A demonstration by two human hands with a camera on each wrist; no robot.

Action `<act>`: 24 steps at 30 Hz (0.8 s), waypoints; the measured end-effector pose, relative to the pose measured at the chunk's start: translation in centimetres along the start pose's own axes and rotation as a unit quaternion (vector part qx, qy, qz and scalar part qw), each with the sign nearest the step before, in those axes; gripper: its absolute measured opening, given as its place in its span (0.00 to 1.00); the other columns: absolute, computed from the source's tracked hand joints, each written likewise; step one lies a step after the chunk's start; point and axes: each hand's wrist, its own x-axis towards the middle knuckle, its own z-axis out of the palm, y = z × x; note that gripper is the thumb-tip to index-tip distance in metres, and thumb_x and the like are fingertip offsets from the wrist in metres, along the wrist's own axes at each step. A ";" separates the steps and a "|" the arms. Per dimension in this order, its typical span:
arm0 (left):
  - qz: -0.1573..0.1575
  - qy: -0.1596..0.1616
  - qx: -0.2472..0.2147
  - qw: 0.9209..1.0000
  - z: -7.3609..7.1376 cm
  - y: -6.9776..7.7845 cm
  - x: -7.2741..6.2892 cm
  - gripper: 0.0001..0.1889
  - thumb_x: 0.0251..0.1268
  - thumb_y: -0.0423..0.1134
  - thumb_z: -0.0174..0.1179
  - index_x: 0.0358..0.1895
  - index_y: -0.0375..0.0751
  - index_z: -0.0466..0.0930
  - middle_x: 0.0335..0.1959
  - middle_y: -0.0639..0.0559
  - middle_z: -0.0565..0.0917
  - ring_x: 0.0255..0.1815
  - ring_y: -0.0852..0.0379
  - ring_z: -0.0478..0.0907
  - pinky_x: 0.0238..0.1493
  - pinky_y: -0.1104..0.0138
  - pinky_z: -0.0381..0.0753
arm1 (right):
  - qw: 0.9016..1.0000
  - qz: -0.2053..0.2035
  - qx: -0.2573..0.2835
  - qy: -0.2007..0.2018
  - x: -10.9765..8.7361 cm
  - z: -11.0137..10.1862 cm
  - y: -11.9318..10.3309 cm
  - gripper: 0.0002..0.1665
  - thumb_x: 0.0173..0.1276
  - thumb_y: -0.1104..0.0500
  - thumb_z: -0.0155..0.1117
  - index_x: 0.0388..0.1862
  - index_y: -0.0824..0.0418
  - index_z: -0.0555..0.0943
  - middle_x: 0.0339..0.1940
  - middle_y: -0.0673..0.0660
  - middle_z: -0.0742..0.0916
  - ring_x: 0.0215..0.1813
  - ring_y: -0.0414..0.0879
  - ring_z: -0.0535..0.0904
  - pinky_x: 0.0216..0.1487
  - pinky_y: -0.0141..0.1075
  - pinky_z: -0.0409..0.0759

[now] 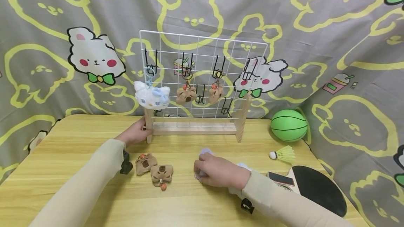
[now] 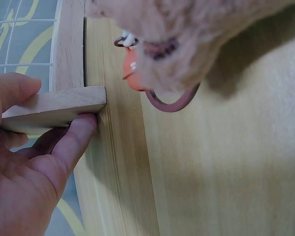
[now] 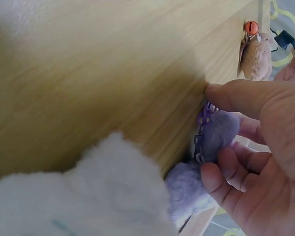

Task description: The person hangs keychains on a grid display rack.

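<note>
Your head view is bright and evenly lit, stretched toward its edges; your wrist views are dimmer, soft shadows lying on the table (image 2: 211, 162), the right one's close white plush (image 3: 113, 187) blurred.

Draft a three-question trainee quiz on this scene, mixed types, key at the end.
1. Multiple choice: what does the left hand grip?
A) the green ball
B) the wooden end support of the rack
C) the black paddle

2. True or false: the right hand holds the shuttlecock.

3. Short answer: which toys hang on the rack, by colour and number?

Key
1. B
2. False; it holds a purple plush.
3. One white plush with a blue bow, and two brown plushes.
</note>
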 end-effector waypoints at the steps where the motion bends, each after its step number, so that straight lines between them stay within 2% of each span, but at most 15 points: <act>1: -0.001 0.000 0.000 1.000 0.0 0.0 0.0 0.43 0.80 0.33 0.49 0.83 0.26 0.29 0.81 0.19 0.51 0.78 0.22 0.61 0.76 0.35 0.69 | 1.000 0.002 -0.002 0.001 0.0 0.0 0.0 0.05 0.73 0.56 0.71 0.43 0.54 0.84 0.38 0.47 0.81 0.38 0.34 0.70 0.39 0.22 0.76; 4: -0.003 0.000 0.000 1.000 0.0 0.0 -0.1 0.43 0.80 0.33 0.49 0.83 0.25 0.29 0.81 0.18 0.51 0.78 0.22 0.61 0.76 0.35 0.68 | 1.000 0.007 -0.006 0.003 0.0 -0.1 0.0 0.06 0.71 0.56 0.72 0.41 0.53 0.83 0.37 0.47 0.79 0.36 0.33 0.69 0.36 0.21 0.74; 9: 0.000 -0.001 -0.004 1.000 0.0 0.1 -0.1 0.43 0.80 0.33 0.49 0.83 0.24 0.29 0.81 0.18 0.51 0.78 0.21 0.61 0.76 0.35 0.69 | 1.000 0.017 0.012 0.003 -0.1 -0.1 0.1 0.06 0.72 0.55 0.71 0.40 0.52 0.81 0.38 0.45 0.80 0.37 0.31 0.71 0.38 0.20 0.76; 13: 0.002 0.000 -0.004 1.000 0.0 0.0 -0.1 0.43 0.80 0.33 0.49 0.83 0.24 0.29 0.81 0.18 0.49 0.78 0.21 0.60 0.76 0.35 0.68 | 0.999 0.022 0.043 0.003 -0.3 -0.2 0.4 0.05 0.76 0.53 0.68 0.39 0.50 0.82 0.38 0.44 0.81 0.37 0.29 0.72 0.39 0.20 0.77; 17: 0.005 0.000 -0.001 1.000 0.0 -0.1 0.0 0.43 0.80 0.33 0.49 0.83 0.25 0.29 0.81 0.18 0.49 0.78 0.21 0.60 0.76 0.35 0.68 | 0.996 0.009 0.085 0.007 -0.4 -0.4 0.8 0.05 0.77 0.56 0.66 0.38 0.50 0.83 0.38 0.42 0.83 0.37 0.30 0.71 0.38 0.21 0.77; 20: 0.007 0.001 0.000 1.000 0.0 -0.2 0.1 0.43 0.80 0.33 0.49 0.83 0.25 0.29 0.81 0.19 0.50 0.78 0.21 0.60 0.76 0.35 0.68 | 0.995 0.004 0.102 0.020 -0.6 -0.6 1.1 0.05 0.78 0.57 0.65 0.38 0.50 0.84 0.36 0.41 0.84 0.38 0.31 0.71 0.41 0.22 0.77; 24: 0.006 0.003 0.004 1.000 0.0 -0.3 0.1 0.43 0.80 0.33 0.50 0.83 0.26 0.29 0.81 0.19 0.51 0.78 0.22 0.61 0.76 0.35 0.68 | 0.993 0.018 0.103 0.053 -0.7 -1.0 1.3 0.07 0.79 0.55 0.63 0.38 0.50 0.83 0.31 0.40 0.81 0.39 0.33 0.72 0.42 0.25 0.77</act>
